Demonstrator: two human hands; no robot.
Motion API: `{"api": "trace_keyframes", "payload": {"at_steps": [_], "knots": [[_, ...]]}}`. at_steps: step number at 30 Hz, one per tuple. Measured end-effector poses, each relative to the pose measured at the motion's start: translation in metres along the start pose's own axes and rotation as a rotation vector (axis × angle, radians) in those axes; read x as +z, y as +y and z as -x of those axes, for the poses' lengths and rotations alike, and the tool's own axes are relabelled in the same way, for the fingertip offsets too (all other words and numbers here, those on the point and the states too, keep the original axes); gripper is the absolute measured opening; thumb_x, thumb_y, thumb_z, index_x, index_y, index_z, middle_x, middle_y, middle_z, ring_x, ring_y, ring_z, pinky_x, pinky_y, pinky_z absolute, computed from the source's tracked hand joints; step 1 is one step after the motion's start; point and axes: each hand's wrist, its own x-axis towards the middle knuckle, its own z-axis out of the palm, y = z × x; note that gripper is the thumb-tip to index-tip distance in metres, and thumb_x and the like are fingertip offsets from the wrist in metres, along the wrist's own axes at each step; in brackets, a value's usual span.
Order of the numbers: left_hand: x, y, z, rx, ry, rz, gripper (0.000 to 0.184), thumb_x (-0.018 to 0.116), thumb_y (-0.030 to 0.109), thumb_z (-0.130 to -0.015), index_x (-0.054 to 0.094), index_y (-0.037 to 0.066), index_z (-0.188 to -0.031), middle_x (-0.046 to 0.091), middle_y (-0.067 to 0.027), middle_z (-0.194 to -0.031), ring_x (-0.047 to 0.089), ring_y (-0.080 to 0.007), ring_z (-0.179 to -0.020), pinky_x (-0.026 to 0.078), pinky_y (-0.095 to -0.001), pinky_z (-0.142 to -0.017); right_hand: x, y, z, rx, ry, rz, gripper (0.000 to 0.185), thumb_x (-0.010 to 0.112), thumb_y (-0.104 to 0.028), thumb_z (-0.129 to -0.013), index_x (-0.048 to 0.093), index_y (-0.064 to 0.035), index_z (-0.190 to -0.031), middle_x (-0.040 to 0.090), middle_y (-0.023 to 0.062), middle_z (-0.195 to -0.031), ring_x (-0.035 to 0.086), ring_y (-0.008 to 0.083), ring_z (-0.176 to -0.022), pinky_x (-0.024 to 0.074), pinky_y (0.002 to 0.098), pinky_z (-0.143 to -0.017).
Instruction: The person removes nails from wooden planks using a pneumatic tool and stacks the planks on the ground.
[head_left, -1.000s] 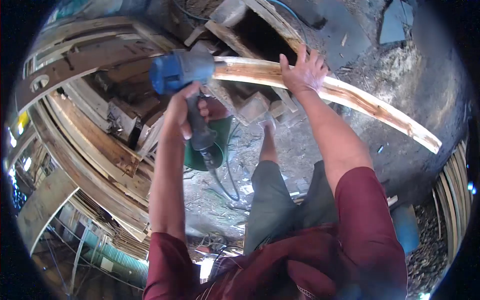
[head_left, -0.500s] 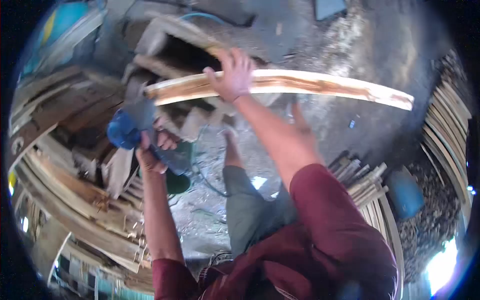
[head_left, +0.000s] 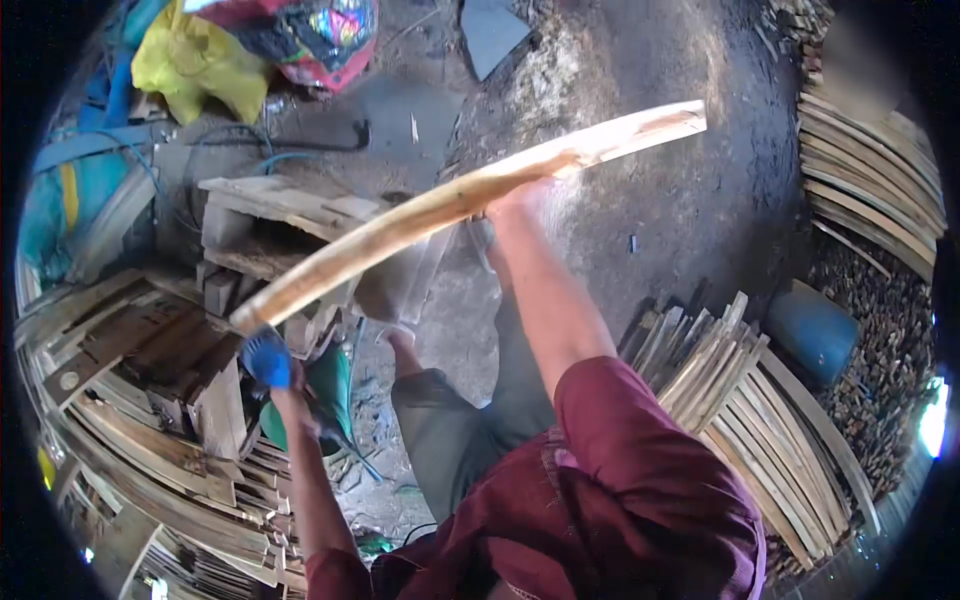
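Note:
A long wooden board (head_left: pixel 400 222) stretches slantwise across the view, with brown streaks along its pale face. My right hand (head_left: pixel 522 196) has hold of it from the near edge, right of its middle; the fingers are hidden under the board. My left hand (head_left: pixel 288 398) is closed on a power tool with a round blue housing (head_left: pixel 265 360). That tool is close to the board's left end, but I cannot tell whether they touch. My arm and the viewing angle hide most of the tool's body, so its exact kind is unclear.
A rough wooden stand (head_left: pixel 235 225) is behind the board. Stacked planks (head_left: pixel 160 440) lie at the left, and slat bundles (head_left: pixel 740 400) at the right beside a blue drum (head_left: pixel 815 330). A yellow bag (head_left: pixel 195 65) and cables are at the back.
My right hand has gone from on top of the board to its near edge. The board's right end has swung up and leftward. My left hand has moved lower with the tool; the view has shifted.

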Motion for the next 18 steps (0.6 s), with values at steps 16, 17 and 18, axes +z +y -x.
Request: {"api": "trace_keyframes", "payload": {"at_steps": [16,17,18], "knots": [[0.006,-0.192,0.188,-0.224,-0.082,-0.484,0.055,0.073,0.035,-0.067,0.059,0.0,-0.106,0.067,-0.0159,-0.084,0.064,-0.0247,-0.073,0.05,-0.0361,-0.066,0.038,-0.501,0.072,0.481,-1.454,-0.301,0.027,0.055,-0.043,-0.075,0.052,-0.0162,-0.07,0.051,0.0008,-0.067,0.052,0.0168,-0.064,0.044,0.0344,-0.061],[0.002,-0.202,0.175,-0.208,-0.125,-0.599,0.058,0.074,0.039,-0.065,0.06,0.0,-0.106,0.067,-0.0179,-0.088,0.065,-0.0263,-0.078,0.05,-0.0366,-0.07,0.012,-0.529,0.103,0.736,-1.352,-0.567,0.03,0.053,-0.044,-0.078,0.051,-0.015,-0.072,0.051,0.0014,-0.066,0.051,0.0172,-0.062,0.0444,0.0345,-0.06],[-0.003,-0.221,0.161,-0.144,-0.114,-0.634,0.068,0.073,0.048,-0.063,0.062,-0.002,-0.108,0.067,-0.0211,-0.094,0.065,-0.0309,-0.092,0.05,-0.0383,-0.077,-0.037,-0.539,0.135,0.989,-1.217,-0.818,0.032,0.05,-0.045,-0.081,0.05,-0.0138,-0.073,0.05,0.0021,-0.065,0.05,0.0176,-0.06,0.0449,0.0345,-0.058]]}}
